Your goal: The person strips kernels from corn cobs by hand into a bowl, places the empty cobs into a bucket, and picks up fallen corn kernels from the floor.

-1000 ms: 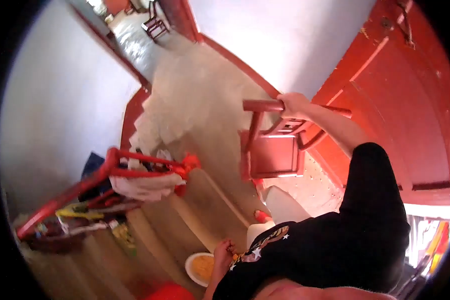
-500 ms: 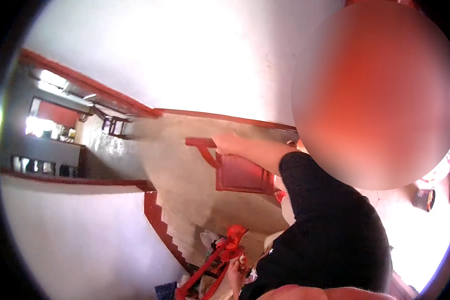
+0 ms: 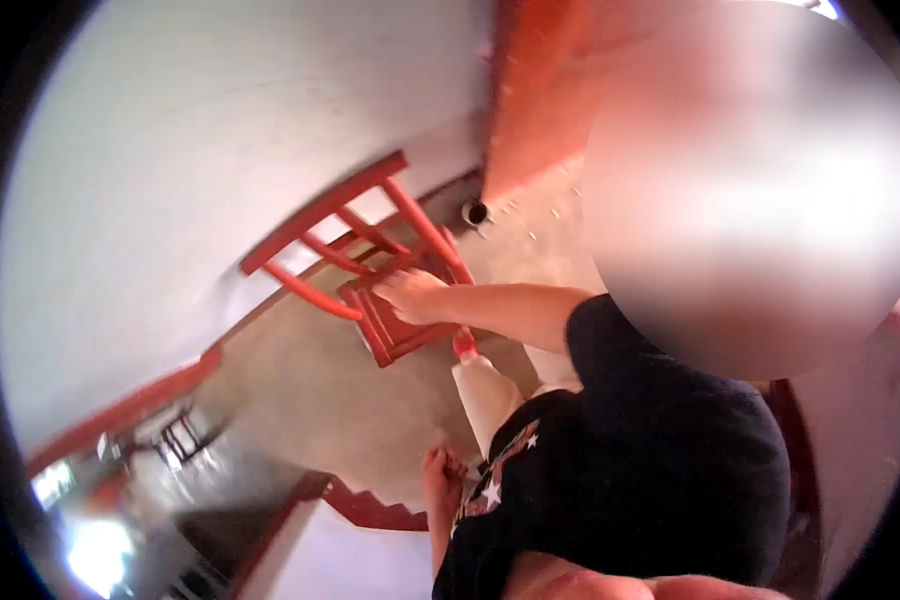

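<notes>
A red wooden chair (image 3: 325,210) with a slatted back stands near the wall in the middle of the view. My right hand (image 3: 410,292) reaches over its seat (image 3: 395,338), fingers stretched out and apart; whether they touch the seat is hard to tell. The top rail of the chair is free of my hand. Low in the view, beside my black shirt (image 3: 650,450), my left hand (image 3: 445,468) is curled closed; what it holds, if anything, is hidden. A foot with a red strap (image 3: 464,345) is beside the chair seat.
A small dark-mouthed container (image 3: 476,212) is on the floor by the wall corner. An orange-red door panel (image 3: 540,80) rises behind it. Another chair (image 3: 180,440) stands in the far room at lower left. A blurred disc covers the upper right.
The view has swung round, and the stair railing and bowl have left it. My right hand has let go of the chair's top rail and is now over the seat. The chair is now beside the wall.
</notes>
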Demonstrator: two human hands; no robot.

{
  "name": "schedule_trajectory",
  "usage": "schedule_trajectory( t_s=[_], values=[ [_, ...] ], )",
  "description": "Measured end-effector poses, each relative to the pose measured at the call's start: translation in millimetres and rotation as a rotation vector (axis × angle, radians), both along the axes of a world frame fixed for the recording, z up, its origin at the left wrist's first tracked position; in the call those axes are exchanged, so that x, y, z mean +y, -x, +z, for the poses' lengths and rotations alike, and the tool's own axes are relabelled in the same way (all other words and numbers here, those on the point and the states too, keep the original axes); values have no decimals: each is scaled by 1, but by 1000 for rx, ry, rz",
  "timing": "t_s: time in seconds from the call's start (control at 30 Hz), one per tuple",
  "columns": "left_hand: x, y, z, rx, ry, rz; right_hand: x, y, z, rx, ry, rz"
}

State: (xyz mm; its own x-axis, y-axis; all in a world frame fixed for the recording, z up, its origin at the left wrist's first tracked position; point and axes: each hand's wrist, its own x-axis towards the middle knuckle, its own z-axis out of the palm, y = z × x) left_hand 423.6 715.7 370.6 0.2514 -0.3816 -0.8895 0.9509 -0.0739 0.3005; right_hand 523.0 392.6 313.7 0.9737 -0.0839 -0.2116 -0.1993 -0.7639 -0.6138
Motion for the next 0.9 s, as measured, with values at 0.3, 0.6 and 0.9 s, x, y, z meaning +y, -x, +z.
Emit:
schedule_trajectory(
  t_s=[0.3, 0.6, 0.9],
  values=[
    [-73, -133, -3, -256, 57, -645, 29, 402, -54, 786, -80, -1360],
    [-178, -71, -22, -52, 53, -1149, 175, 436, -126, 647, -509, -1501],
    [-208, 78, -69, 15, -11, -1575, 289, 465, -191, 534, -813, -1772]
  ],
)
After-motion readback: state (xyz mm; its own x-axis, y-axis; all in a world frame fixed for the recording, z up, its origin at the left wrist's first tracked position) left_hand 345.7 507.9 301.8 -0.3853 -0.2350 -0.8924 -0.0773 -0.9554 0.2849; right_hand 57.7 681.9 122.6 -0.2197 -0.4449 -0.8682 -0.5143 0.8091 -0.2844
